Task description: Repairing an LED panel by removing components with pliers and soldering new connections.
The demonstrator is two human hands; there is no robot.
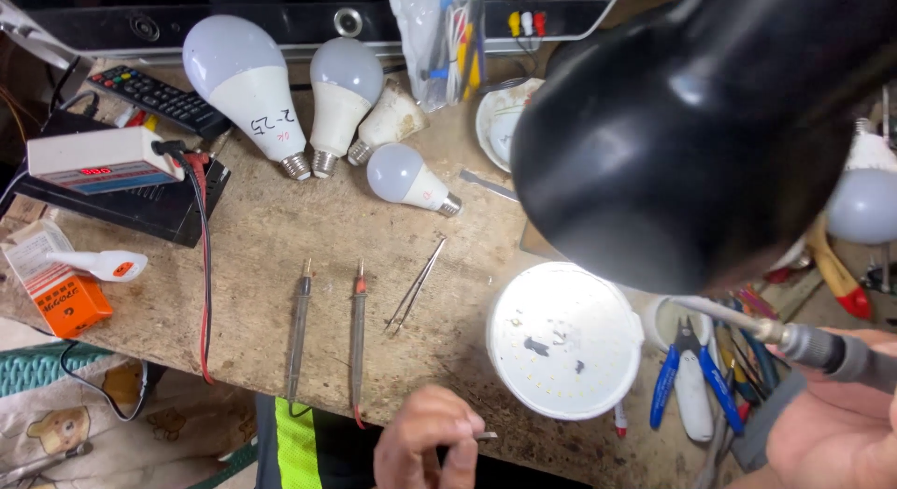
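Two bare hands work at the near edge of a worn wooden workbench (280, 237). The left hand (428, 442) pinches a small thin metal piece (486, 436) between thumb and fingertips, its tip poking out toward the right. Just beyond that tip lies a round white LED lamp disc (564, 340), face up under a black desk lamp shade (701, 125), apparently placed there for light. The right hand (832, 433) is closed around a grey-handled soldering iron (813, 344), whose thin shaft slants up and left to the disc's far rim. Left of the pinch, two multimeter probes (327, 330) and slim steel tweezers (416, 285) lie parallel, within easy reach. Farther off, four white LED bulbs (318, 106) rest on their sides.
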